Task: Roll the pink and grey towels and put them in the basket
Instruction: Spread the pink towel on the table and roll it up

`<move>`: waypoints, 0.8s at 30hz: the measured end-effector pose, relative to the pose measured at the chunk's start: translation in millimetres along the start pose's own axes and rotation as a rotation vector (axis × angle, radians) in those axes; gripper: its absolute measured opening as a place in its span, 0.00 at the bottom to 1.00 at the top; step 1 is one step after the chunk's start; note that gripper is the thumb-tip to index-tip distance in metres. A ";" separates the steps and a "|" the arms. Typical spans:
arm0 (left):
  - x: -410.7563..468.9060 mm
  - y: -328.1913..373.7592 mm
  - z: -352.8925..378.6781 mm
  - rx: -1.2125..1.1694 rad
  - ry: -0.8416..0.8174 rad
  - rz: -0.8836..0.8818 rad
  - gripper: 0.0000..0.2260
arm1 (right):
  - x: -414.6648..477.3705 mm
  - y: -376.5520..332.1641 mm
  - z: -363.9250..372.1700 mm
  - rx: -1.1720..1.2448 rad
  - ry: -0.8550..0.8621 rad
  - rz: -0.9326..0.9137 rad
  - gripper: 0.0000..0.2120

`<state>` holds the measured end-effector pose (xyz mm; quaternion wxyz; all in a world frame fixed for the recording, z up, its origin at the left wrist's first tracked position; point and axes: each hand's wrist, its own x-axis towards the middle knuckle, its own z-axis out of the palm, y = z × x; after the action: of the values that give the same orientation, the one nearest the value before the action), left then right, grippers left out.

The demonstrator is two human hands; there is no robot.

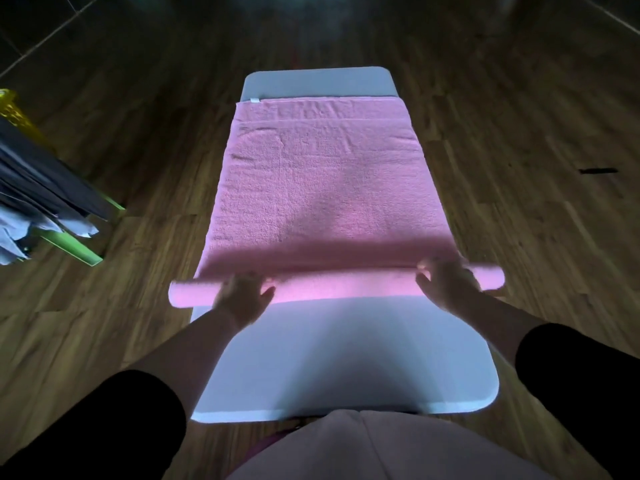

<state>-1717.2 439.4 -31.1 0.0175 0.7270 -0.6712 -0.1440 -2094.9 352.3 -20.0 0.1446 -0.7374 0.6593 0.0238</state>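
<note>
Left hand (242, 297), right hand (446, 284): part-rolled pink towel (322, 188)

The pink towel (322, 188) lies flat beyond the left grip (242, 296) and right grip (446, 282), its near end rolled beneath them.

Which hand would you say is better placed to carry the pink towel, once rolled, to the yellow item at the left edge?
Probably the left hand: both hands grip the pink towel roll, but the yellow item, possibly the basket, sits to that side, away from the right hand.
</note>
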 end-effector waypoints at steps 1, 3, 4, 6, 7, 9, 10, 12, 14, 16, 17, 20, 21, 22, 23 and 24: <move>-0.5 3.0 3.1 0.029 -0.080 0.005 0.25 | -2.0 0.0 2.5 -0.017 -0.076 -0.039 0.21; -0.6 8.8 6.1 0.199 -0.189 0.002 0.30 | -5.5 2.6 10.8 -0.164 -0.155 -0.104 0.27; 0.6 9.3 6.7 0.272 -0.199 -0.006 0.31 | -8.6 1.6 12.6 -0.240 -0.144 -0.113 0.28; 1.3 9.4 8.9 0.363 -0.180 -0.021 0.27 | -11.8 -0.4 15.8 -0.333 -0.061 -0.125 0.23; 1.0 9.4 9.7 0.387 -0.155 -0.030 0.24 | -13.3 -3.0 15.6 -0.345 -0.023 -0.134 0.19; 2.1 8.8 11.5 0.363 -0.147 0.003 0.19 | -14.4 -7.3 12.8 -0.346 -0.060 -0.175 0.13; 3.9 7.3 9.9 0.274 -0.162 0.018 0.18 | -15.1 -8.6 8.1 -0.333 -0.144 -0.182 0.12; 5.4 2.9 0.5 0.135 -0.289 0.026 0.17 | -14.7 -10.2 -3.9 -0.336 -0.348 -0.150 0.15; 9.5 -5.0 -7.7 0.193 -0.356 0.094 0.18 | -11.3 -6.6 -6.6 -0.363 -0.305 -0.113 0.16; 11.8 -13.5 -6.8 0.215 -0.198 0.085 0.18 | -11.5 -2.1 -1.3 -0.290 -0.057 -0.096 0.15; 12.1 -15.5 -5.2 0.155 -0.079 0.056 0.17 | -12.0 -0.9 3.7 -0.219 0.031 -0.107 0.15; 7.7 -6.5 1.7 0.020 -0.023 0.027 0.20 | -17.0 -3.9 14.5 -0.147 -0.018 -0.106 0.17; 6.3 -2.8 5.2 0.027 -0.077 0.043 0.22 | -18.8 -4.5 17.7 -0.160 -0.049 -0.107 0.19; 3.9 1.3 7.4 0.056 -0.122 0.064 0.24 | -20.0 -3.7 21.6 -0.182 -0.054 -0.116 0.20; 1.0 3.3 9.7 0.102 -0.148 0.085 0.25 | -22.1 -3.3 23.6 -0.189 -0.051 -0.115 0.21; -0.3 3.5 11.8 0.144 -0.129 0.114 0.25 | -22.4 -1.3 27.0 -0.178 -0.028 -0.108 0.22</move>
<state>-1723.4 441.4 -41.5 -0.0696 0.6764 -0.7197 -0.1406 -2092.3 380.7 -40.6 0.0890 -0.7813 0.6119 0.0848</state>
